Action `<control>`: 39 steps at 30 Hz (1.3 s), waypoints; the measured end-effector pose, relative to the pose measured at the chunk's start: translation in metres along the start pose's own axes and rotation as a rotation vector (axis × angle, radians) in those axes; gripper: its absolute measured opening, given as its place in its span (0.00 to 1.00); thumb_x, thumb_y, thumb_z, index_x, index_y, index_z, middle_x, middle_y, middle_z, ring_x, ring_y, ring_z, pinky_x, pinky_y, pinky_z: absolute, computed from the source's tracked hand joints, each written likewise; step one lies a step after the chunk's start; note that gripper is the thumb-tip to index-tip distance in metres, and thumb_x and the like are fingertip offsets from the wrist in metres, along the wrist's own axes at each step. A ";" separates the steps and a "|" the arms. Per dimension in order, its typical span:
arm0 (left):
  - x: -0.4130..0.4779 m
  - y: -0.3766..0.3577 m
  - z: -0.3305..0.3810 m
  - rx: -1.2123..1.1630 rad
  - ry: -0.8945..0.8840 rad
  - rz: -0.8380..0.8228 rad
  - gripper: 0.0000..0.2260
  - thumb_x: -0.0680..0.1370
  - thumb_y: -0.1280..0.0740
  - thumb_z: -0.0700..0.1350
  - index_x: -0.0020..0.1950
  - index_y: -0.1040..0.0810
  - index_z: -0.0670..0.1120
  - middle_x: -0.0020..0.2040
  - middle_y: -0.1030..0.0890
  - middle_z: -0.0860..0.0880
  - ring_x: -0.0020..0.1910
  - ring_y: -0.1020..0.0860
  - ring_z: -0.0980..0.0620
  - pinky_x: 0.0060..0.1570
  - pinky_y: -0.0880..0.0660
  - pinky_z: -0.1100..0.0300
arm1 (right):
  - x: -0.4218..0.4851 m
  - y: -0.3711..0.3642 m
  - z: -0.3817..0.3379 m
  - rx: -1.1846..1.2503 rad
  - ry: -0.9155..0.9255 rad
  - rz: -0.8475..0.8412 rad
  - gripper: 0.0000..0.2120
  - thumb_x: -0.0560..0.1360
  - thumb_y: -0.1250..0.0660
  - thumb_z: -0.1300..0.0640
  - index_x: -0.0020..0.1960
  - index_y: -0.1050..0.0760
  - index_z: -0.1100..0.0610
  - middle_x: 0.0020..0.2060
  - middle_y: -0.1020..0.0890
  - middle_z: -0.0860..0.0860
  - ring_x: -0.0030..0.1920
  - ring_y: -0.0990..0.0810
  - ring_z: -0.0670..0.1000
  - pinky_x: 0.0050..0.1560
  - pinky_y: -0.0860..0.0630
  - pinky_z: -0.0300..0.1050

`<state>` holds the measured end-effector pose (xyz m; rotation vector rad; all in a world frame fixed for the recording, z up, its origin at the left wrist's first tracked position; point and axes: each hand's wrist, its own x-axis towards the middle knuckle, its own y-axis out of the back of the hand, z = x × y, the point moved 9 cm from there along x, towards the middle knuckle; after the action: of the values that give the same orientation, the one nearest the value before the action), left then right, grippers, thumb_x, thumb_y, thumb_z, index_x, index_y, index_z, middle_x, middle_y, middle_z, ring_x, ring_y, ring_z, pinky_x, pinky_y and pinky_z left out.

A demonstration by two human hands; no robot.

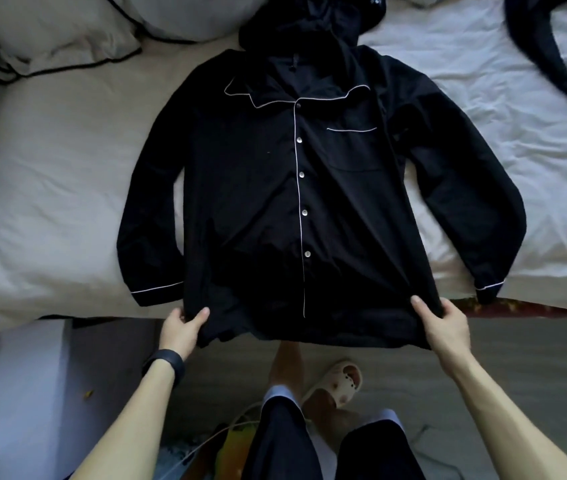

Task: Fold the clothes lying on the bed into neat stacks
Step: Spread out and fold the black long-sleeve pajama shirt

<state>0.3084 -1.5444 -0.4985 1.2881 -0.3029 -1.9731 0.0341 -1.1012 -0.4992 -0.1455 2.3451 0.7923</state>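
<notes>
Both hands grip the bottom hem of a black long-sleeved pyjama shirt with white piping and pale buttons. The left hand pinches the hem corner on the person's left, thumb on top and fingers curled beneath. The right hand does the same at the opposite corner. Each arm reaches forward from the body, forearms splayed slightly outward and the hands well apart. The left wrist wears a black band.

Held this way, the shirt lies front-up and mostly flat across the bed with pale crumpled sheets. Its buttons are fastened, its sleeves are angled out to either side, and its hem hangs just past the mattress edge toward the person.

Its collar end touches or overlaps a crumpled dark garment farther up the bed; I cannot tell which lies on top. Another dark piece of clothing lies apart at the far right, and a light pillow with dark edging sits at the far left.

The risks seem to come from the pull itself. Tugging the hem too far toward the body could slide the whole shirt off the edge. An uneven pull could skew the placket and crease the front. The right-hand cuff sits at the very edge of the bed and could drop off. The dark garment at the collar might drag along.
</notes>
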 end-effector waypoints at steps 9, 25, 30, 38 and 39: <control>0.000 0.031 -0.025 0.324 0.026 0.123 0.19 0.81 0.34 0.49 0.69 0.28 0.41 0.64 0.23 0.38 0.61 0.24 0.35 0.53 0.29 0.51 | -0.002 0.012 0.031 -0.297 -0.029 0.016 0.14 0.80 0.32 0.52 0.63 0.26 0.57 0.55 0.19 0.55 0.59 0.22 0.60 0.56 0.28 0.52; 0.089 -0.117 0.215 0.915 -0.800 0.115 0.31 0.79 0.51 0.67 0.81 0.54 0.62 0.82 0.56 0.52 0.81 0.60 0.48 0.76 0.61 0.40 | 0.059 -0.179 -0.183 -0.830 0.749 -0.031 0.32 0.80 0.56 0.37 0.82 0.50 0.45 0.82 0.52 0.47 0.82 0.59 0.48 0.79 0.56 0.58; 0.131 -0.088 0.207 0.921 -0.721 0.094 0.31 0.78 0.56 0.71 0.80 0.53 0.63 0.82 0.56 0.53 0.80 0.61 0.50 0.77 0.59 0.38 | 0.151 -0.118 -0.170 -0.996 0.390 0.014 0.33 0.77 0.65 0.35 0.82 0.56 0.39 0.83 0.56 0.47 0.81 0.60 0.49 0.78 0.48 0.60; 0.157 -0.143 0.321 0.871 -0.885 0.098 0.31 0.80 0.52 0.67 0.81 0.54 0.60 0.82 0.57 0.52 0.81 0.59 0.50 0.76 0.64 0.42 | 0.161 -0.189 -0.286 -0.918 0.768 0.087 0.32 0.80 0.49 0.39 0.82 0.46 0.49 0.82 0.48 0.53 0.82 0.52 0.53 0.78 0.51 0.59; 0.169 -0.145 0.328 0.885 -0.849 0.093 0.31 0.79 0.53 0.68 0.81 0.54 0.60 0.82 0.57 0.52 0.81 0.60 0.50 0.76 0.65 0.42 | 0.174 -0.199 -0.287 -0.967 0.744 0.043 0.33 0.80 0.53 0.37 0.82 0.52 0.48 0.82 0.52 0.51 0.82 0.56 0.51 0.79 0.54 0.58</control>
<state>-0.0773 -1.6247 -0.5429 0.7582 -1.7534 -2.2818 -0.2002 -1.4113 -0.5325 -0.9277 2.3484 2.1190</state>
